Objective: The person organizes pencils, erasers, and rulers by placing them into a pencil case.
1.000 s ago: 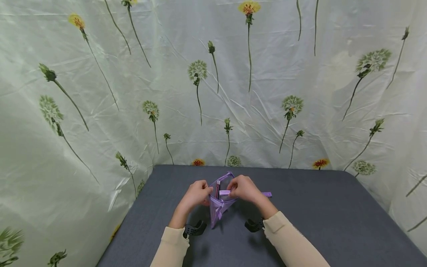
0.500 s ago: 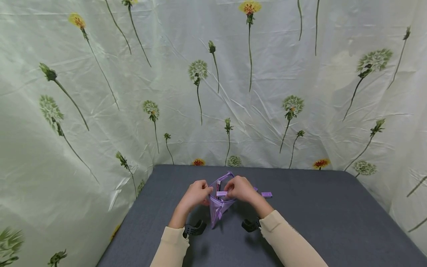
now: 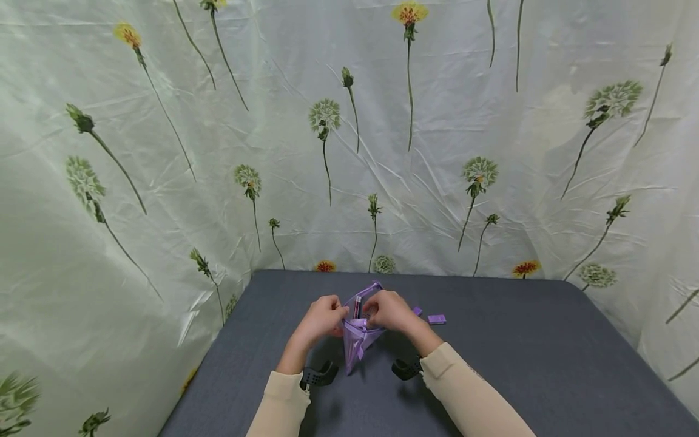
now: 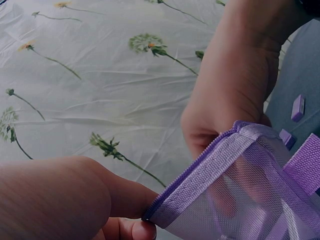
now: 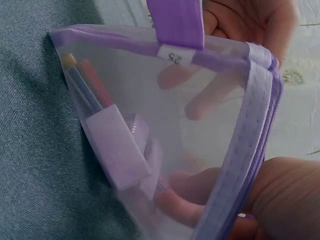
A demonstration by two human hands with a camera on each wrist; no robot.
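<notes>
A purple-edged mesh zip pouch stands unzipped between both hands. My left hand pinches the left edge of its mouth, thumb and fingers plain in the left wrist view. My right hand reaches in, its fingers inside the mesh with tips close to the purple blocks. Through the mesh in the right wrist view, a light purple block leans at the bottom beside other purple pieces. A red stick and a dark one lie next to it, their kind blurred by the mesh.
Two small purple blocks lie on the dark grey table right of the pouch: one block further right, another block partly behind my right hand. A flower-printed curtain hangs behind and along the left. Dark wrist straps sit on both arms.
My right hand has moved left and into the pouch's mouth. The light purple block it pinched has dropped lower inside the pouch. My left hand keeps its place.
</notes>
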